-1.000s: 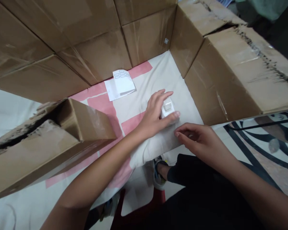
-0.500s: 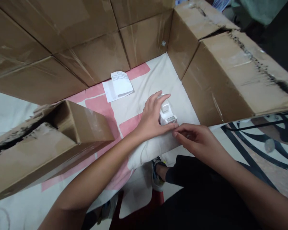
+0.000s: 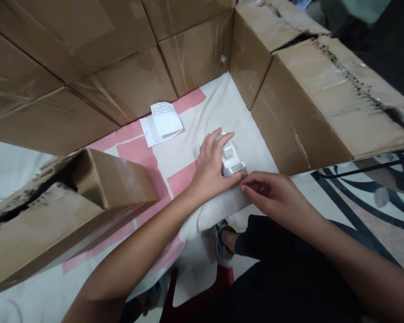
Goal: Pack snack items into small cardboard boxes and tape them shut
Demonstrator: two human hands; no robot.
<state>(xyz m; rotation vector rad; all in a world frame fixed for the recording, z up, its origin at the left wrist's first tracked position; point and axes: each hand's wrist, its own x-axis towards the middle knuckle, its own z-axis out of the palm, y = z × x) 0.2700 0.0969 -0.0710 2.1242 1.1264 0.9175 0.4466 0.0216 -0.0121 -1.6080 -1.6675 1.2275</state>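
Note:
A small white device (image 3: pixel 233 162) with a grey display-like window at its near end lies on the cloth. A raised block stands on its top. My left hand (image 3: pixel 212 163) curves around it from the left, thumb along the near end and fingers at the far end. Close by on the right, my right hand (image 3: pixel 267 188) has its thumb and forefinger pinched together by the device's near corner, beside my left thumb tip. Whether anything small sits in that pinch is hidden.
A folded white paper (image 3: pixel 165 123) with printed outlines lies on the pink and white cloth (image 3: pixel 178 157). Cardboard boxes wall the back (image 3: pixel 128 85) and the right (image 3: pixel 299 116). Another torn-edged box (image 3: pixel 121 179) stands at the left. Below the cloth's near edge show a foot and a red stool (image 3: pixel 202 291).
The view has shifted slightly, so the boxes and paper sit a little further left. Both hands keep almost the same pose around the white device.

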